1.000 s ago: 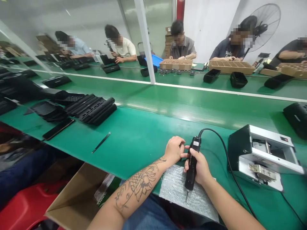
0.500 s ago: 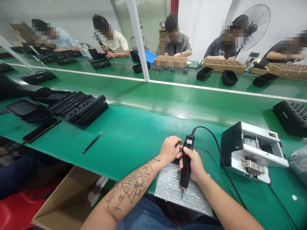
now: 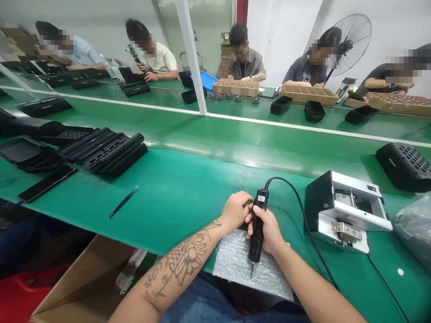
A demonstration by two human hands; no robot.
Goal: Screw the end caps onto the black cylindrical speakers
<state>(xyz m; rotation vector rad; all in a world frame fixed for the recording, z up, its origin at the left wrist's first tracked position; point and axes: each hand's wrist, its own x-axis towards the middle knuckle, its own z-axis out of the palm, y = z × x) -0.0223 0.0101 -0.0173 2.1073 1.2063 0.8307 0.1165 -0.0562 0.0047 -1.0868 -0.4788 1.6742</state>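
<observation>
Electric screwdriver [image 3: 257, 226] in right-hand grip [image 3: 266, 229]

A single camera sits on the person's head and looks forward and down across the green bench [image 3: 188, 188], so the right hand [image 3: 267, 231] and left hand [image 3: 235, 211] lie close under it near the lower middle. Farther off it faces the workers seated beyond the white post [image 3: 191, 58]. The wide lens seems to bend the edges, and with only one view nothing is shared.
</observation>
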